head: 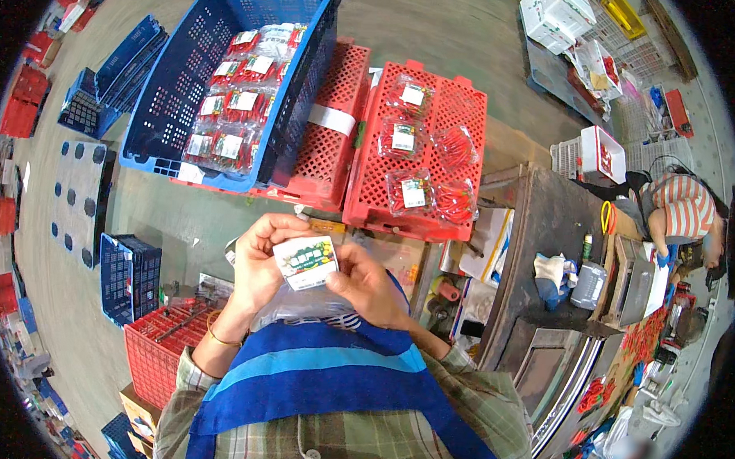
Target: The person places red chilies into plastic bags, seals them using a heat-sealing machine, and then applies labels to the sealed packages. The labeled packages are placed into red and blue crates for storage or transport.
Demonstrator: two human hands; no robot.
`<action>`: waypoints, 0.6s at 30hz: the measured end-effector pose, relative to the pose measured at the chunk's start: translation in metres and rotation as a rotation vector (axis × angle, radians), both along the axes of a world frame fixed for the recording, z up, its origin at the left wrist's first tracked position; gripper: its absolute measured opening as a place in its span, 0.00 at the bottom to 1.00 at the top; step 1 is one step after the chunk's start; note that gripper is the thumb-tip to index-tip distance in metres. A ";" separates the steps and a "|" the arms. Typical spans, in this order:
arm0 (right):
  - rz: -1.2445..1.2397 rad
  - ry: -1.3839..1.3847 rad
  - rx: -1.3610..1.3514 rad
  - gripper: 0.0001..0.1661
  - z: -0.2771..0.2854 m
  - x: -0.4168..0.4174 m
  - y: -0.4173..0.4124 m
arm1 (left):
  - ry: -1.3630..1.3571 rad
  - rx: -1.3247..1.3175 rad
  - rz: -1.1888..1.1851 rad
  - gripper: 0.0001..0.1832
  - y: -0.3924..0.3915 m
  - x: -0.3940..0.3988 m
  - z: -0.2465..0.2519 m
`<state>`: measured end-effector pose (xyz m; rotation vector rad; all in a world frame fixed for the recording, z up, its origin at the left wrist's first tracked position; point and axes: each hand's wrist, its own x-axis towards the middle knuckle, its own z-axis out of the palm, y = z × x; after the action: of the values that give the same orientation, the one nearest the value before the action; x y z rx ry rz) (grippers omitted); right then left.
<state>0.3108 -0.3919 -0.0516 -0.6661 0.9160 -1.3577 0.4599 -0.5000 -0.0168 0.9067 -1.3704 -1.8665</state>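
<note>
A white label with a green printed band (306,262) is held up in front of my chest, pinched between my left hand (260,265) and my right hand (365,285). Clear plastic film (299,305) lies just below it, against a blue apron (313,356). Beyond my hands, an upturned red plastic crate (369,196) carries several clear packs of red chillies; a labelled one (411,193) and an unlabelled one (457,201) are nearest. A blue perforated crate (139,142) at the upper left holds rows of labelled chilli packs (228,146).
A dark workbench (552,219) with gloves (553,277) and a grey container (588,285) stands on the right. A person in a striped top (691,207) works beyond it. A red basket (152,368) and blue crates (128,280) are at the left.
</note>
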 end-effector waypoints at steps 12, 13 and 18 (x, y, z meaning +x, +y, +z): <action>-0.105 0.515 -0.136 0.12 0.011 -0.044 -0.010 | -0.088 -0.065 -0.081 0.07 0.004 -0.021 -0.008; -0.108 0.478 -0.131 0.12 0.011 -0.046 -0.010 | -0.103 -0.092 -0.088 0.07 0.004 -0.022 -0.010; -0.163 0.289 -0.039 0.11 0.014 -0.052 -0.010 | -0.140 -0.310 -0.142 0.06 0.001 -0.037 -0.010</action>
<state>0.2584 -0.4021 -0.0377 -0.8469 1.1978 -1.4495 0.4225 -0.4995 -0.0271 0.8093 -1.7921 -1.6519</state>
